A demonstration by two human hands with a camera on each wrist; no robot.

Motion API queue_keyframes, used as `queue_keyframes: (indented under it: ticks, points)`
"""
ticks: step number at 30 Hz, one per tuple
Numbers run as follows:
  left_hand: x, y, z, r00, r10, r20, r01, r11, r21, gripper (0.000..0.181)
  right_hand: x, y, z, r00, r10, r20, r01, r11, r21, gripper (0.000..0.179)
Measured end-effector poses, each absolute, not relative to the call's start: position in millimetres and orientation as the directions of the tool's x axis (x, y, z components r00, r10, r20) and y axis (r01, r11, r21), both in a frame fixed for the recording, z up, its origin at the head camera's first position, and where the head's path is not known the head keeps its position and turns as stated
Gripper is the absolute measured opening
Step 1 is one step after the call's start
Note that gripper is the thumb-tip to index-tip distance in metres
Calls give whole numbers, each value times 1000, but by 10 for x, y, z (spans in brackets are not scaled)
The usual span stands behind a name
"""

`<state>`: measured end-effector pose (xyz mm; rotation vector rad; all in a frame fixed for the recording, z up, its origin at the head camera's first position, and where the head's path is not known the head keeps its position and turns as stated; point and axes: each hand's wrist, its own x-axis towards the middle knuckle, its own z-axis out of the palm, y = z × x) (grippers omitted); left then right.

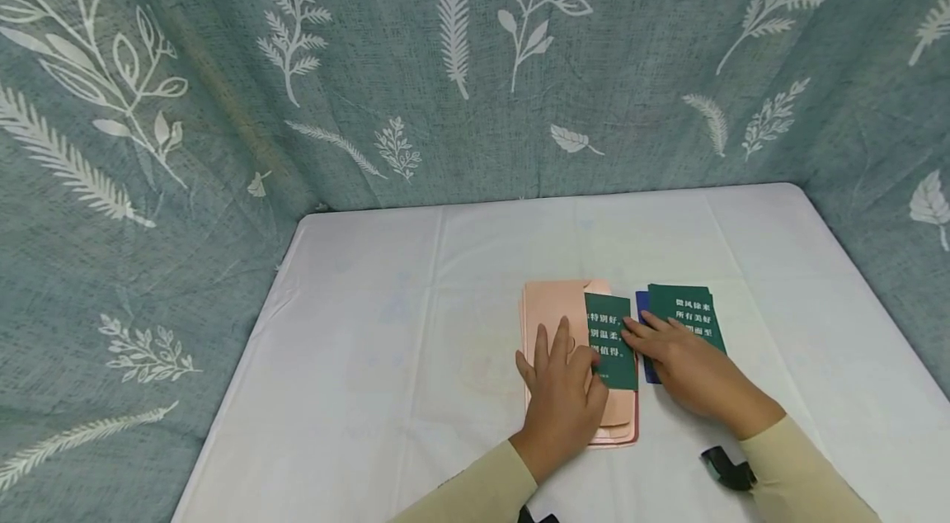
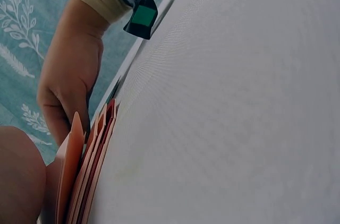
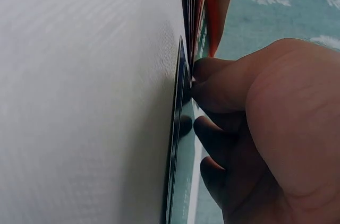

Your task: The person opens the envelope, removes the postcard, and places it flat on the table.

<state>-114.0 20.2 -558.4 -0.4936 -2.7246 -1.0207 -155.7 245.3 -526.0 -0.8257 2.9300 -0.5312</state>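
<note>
A pink paper envelope (image 1: pixel 552 296) lies on top of a layered stack, its upper layer lifted along the opening in the left wrist view. My left hand (image 1: pixel 560 391) spreads several fingers over it, while the bent index finger and thumb pinch the lifted edge. A green card (image 1: pixel 612 374) with white printed characters is partly inside the envelope; its left part is hidden. At the card's right edge, my right hand (image 1: pixel 690 366) pinches it between thumb and finger. Under that same hand sit more green cards (image 1: pixel 693 300), with a blue piece (image 1: pixel 641 302) showing beside them.
The layers (image 2: pixel 90 181) below the top envelope are pink and dark red. A white cloth (image 1: pixel 371 341) covers the table. Blue-green curtains (image 1: pixel 475 135) with white leaf patterns stand behind and at the sides. A black strap device (image 1: pixel 727 469) hangs by the right sleeve.
</note>
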Motion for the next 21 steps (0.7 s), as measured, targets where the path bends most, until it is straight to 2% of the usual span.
queue_keyframes:
  ticks: [15,21]
  points:
    - [-1170,236,-5597,-937,231,261,344,734,586,25,-1593,2490,-5229,-884,-466,45,-447,811,-377,45]
    - [-1168,242,-5595,-936,228,267,344,750,566,26,-1585,2540,-5175,-907,-411,90,-396,762,-513,48]
